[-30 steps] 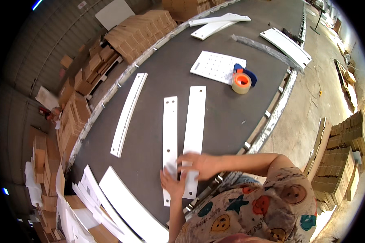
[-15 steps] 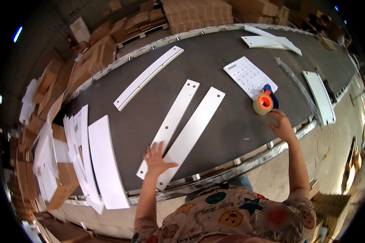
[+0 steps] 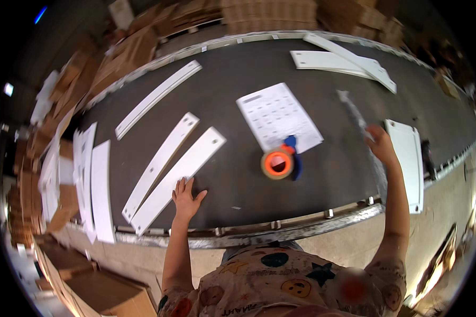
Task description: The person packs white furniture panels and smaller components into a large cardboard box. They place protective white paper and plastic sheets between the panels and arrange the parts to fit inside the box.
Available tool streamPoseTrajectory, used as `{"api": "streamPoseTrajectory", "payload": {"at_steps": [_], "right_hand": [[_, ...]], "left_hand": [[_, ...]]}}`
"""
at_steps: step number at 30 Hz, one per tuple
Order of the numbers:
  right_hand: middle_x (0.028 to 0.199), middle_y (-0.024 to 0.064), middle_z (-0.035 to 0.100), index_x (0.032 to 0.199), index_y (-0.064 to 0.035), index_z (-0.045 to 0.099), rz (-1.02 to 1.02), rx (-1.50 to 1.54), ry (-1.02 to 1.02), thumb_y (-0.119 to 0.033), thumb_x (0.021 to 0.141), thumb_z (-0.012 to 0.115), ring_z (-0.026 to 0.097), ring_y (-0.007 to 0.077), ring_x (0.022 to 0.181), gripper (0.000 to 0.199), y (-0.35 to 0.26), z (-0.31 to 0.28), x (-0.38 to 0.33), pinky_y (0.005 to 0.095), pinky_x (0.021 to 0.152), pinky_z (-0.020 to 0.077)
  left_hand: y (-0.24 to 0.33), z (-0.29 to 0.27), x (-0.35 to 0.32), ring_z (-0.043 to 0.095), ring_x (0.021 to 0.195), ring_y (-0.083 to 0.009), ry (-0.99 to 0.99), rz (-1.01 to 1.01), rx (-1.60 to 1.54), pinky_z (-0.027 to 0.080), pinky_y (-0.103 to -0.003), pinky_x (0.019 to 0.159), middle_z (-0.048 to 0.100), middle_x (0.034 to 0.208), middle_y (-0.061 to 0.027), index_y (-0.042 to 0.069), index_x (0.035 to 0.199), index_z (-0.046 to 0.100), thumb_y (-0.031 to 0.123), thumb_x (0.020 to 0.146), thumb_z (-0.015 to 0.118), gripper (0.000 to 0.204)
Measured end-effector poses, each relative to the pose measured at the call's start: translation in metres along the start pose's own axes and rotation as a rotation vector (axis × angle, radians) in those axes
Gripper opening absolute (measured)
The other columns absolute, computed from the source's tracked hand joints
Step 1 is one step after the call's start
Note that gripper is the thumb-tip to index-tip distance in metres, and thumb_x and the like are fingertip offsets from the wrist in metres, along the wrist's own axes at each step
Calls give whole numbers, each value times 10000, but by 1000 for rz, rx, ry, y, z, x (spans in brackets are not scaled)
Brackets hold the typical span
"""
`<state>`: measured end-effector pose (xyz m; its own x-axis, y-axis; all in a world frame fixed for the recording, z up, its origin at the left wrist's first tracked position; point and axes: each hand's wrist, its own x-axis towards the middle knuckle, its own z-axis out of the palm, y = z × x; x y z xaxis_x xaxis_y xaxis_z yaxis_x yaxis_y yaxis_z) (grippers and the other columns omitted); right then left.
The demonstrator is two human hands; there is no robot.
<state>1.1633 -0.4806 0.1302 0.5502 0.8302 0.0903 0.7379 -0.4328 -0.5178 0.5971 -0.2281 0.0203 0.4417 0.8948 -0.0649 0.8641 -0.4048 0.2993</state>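
My left hand [image 3: 186,199] is open, its fingertips at the near edge of a long white board [image 3: 181,177] with a hole near its end. Beside that board lies a narrower white slat [image 3: 161,168] with several holes. Over on the right my right hand [image 3: 382,146] hovers at a strip of clear plastic wrap [image 3: 356,113], thumb and fingers apart and slightly blurred. Just past it rests a white panel [image 3: 405,164] with raised edges. Between my hands are a roll of tape [image 3: 270,171] with an orange core, its blue-handled dispenser [image 3: 297,168], and a printed sheet [image 3: 277,113].
Everything lies on a dark conveyor belt [image 3: 222,87] with a metal rim. Another white slat [image 3: 158,98] is at far left, crossed white boards [image 3: 333,61] at far right. More white boards [image 3: 101,193] stand by the left end; cardboard stacks [image 3: 269,16] line the back.
My view has swung to the right. My left hand has slid off the slats toward their near edge. My right hand has left the tape roll and reached rightward to the plastic strip.
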Motion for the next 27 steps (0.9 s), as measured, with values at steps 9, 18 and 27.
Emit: {"api": "streamPoseTrajectory", "payload": {"at_steps": [9, 18, 27], "right_hand": [[1131, 207, 594, 1146, -7, 590, 63, -141, 117, -272, 730, 721, 557, 353, 1047, 510, 131, -25, 166, 404, 899, 448], [1375, 179, 407, 1307, -169, 469, 222, -504, 480, -641, 755, 577, 379, 381, 1254, 735, 239, 49, 337, 570, 992, 315], [1421, 90, 390, 1378, -219, 406, 353, -701, 288, -758, 717, 499, 319, 361, 1317, 858, 354, 5, 346, 510, 1060, 270]], "left_hand": [[199, -9, 147, 457, 1209, -339, 3, 426, -291, 317, -455, 1024, 581, 1190, -155, 68, 1070, 649, 330, 776, 712, 399], [391, 74, 391, 370, 1261, -376, -180, 778, -113, 315, -475, 1028, 413, 1350, -218, 51, 1356, 383, 418, 703, 741, 830], [544, 153, 505, 229, 1344, -362, -188, 753, 263, 208, -472, 1061, 300, 1405, -227, 153, 1448, 229, 665, 391, 780, 1297]]}}
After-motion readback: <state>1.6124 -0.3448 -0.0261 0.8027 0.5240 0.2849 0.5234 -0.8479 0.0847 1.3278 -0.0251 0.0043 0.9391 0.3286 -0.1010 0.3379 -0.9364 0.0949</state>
